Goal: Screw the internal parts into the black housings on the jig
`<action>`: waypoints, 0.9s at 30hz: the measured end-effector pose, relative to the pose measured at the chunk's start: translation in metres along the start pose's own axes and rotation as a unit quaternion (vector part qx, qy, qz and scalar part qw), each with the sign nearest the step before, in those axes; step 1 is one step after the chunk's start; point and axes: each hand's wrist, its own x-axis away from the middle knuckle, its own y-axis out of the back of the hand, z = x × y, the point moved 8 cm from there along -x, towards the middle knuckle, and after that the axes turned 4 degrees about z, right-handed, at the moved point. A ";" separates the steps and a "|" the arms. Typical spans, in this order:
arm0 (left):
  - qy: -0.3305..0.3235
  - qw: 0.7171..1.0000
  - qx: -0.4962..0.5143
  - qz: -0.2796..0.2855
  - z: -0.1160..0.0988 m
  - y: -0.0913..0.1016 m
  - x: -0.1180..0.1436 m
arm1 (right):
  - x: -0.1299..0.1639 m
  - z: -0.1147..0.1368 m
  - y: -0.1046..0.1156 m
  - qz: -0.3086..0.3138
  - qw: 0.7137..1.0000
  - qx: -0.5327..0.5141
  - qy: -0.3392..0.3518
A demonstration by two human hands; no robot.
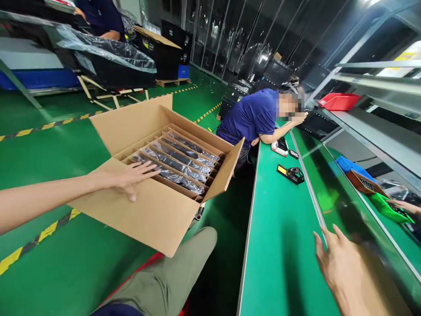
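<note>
An open cardboard box [154, 210] stands on the floor to my left, its flaps spread. Inside, cardboard dividers hold several dark long parts in clear plastic bags [177, 163]. My left hand [131, 177] reaches across the near flap, palm down, fingers spread, its fingertips at the nearest bagged part. It holds nothing. My right hand [342, 267] hovers open over the green workbench [279, 228] at the lower right, fingers apart and empty. My knee in olive trousers [177, 272] shows below the box.
A person in a blue shirt [253, 116] leans on the bench further along, next to a black tape dispenser [292, 174]. A red bin [338, 102] sits on the shelf. Blue and green trays [388, 206] lie right. Wrapped black goods [108, 61] stand behind.
</note>
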 end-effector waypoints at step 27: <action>-0.005 0.991 0.129 -0.040 -0.001 0.044 -0.163 | -0.096 0.548 -0.152 0.407 0.881 -0.150 0.188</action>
